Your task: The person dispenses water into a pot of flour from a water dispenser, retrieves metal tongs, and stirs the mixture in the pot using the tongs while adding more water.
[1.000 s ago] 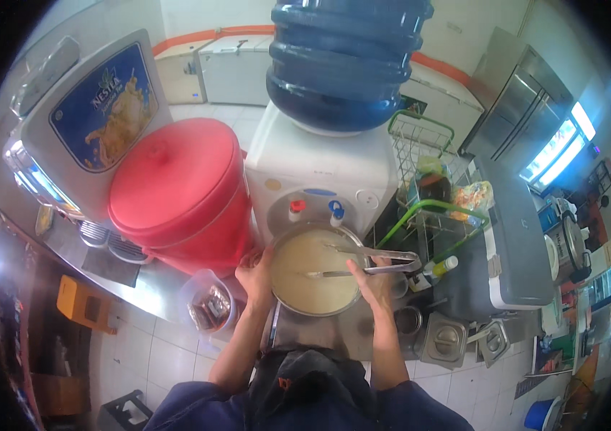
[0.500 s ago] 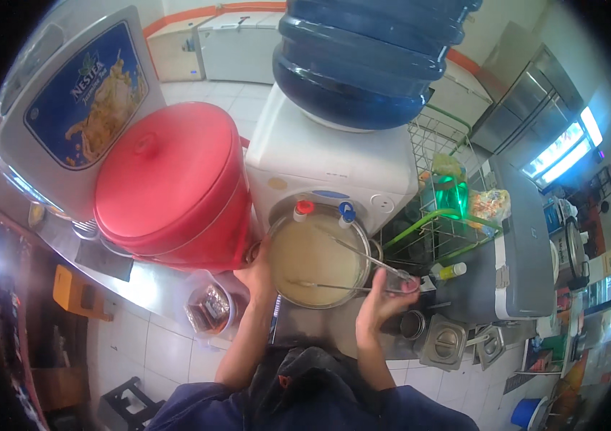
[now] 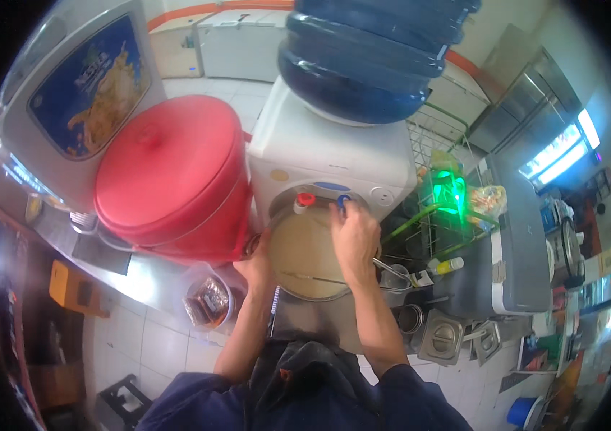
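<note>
A round metal pot of cloudy, pale beige liquid stands under the taps of a white water dispenser. At the pot's left side, my left hand is closed around its handle. My right hand reaches over the pot's right part, its fingers pinching the blue tap. Left of that is a red tap, untouched. Metal tongs lie in the pot, leaning over its right rim, partly hidden behind my right hand and wrist. Whether water is flowing cannot be seen.
A large red lidded bucket stands left of the dispenser, which carries a blue water bottle. A plastic tub with a brown packet sits near the counter's front edge. To the right are a green wire rack, metal lids and a grey cooler.
My right hand has let go of the tongs and moved up and left to the blue tap. The tongs now rest on the pot's rim. My left hand stays at the handle.
</note>
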Demonstrator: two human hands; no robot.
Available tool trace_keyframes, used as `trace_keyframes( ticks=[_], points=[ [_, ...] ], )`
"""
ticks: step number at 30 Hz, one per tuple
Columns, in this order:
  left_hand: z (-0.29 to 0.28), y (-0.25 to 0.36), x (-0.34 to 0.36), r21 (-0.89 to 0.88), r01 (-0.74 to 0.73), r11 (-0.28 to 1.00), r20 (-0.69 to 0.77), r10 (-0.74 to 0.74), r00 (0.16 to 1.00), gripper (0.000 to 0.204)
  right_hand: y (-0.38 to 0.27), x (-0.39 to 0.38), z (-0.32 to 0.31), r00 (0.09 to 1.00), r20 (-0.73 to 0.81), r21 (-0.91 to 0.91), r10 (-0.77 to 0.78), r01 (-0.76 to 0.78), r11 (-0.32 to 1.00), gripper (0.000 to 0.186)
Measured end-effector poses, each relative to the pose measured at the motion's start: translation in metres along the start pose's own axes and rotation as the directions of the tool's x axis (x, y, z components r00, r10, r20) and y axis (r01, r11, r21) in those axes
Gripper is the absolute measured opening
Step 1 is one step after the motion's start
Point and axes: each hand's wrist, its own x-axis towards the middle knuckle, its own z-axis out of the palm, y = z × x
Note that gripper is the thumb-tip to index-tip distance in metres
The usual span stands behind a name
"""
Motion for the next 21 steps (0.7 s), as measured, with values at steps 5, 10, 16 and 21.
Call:
trace_keyframes(
  ticks=[5,10,16,21],
  points=[
    [0.000,0.009,0.004,0.085,0.038,0.996,0.004,-0.038,0.999,0.028,0.009,0.004,0.005,0.992,-0.126,-0.010,0.009,-0.011,1.000,0.019],
    [0.004,0.015,0.002,0.041,0.061,0.997,-0.013,-0.060,0.998,0.027,0.017,-0.002,0.012,0.975,-0.223,0.046,-0.003,0.014,0.999,0.019],
    [-0.007,-0.002,0.011,0.058,0.082,0.995,-0.003,-0.082,0.997,0.031,0.024,-0.007,0.021,0.954,-0.161,0.347,0.254,-0.186,0.919,0.022],
    [0.005,0.017,0.002,0.031,0.029,0.999,-0.008,-0.029,1.000,0.027,0.029,-0.003,0.017,0.962,-0.137,0.278,0.237,-0.192,0.941,0.024]
  ],
)
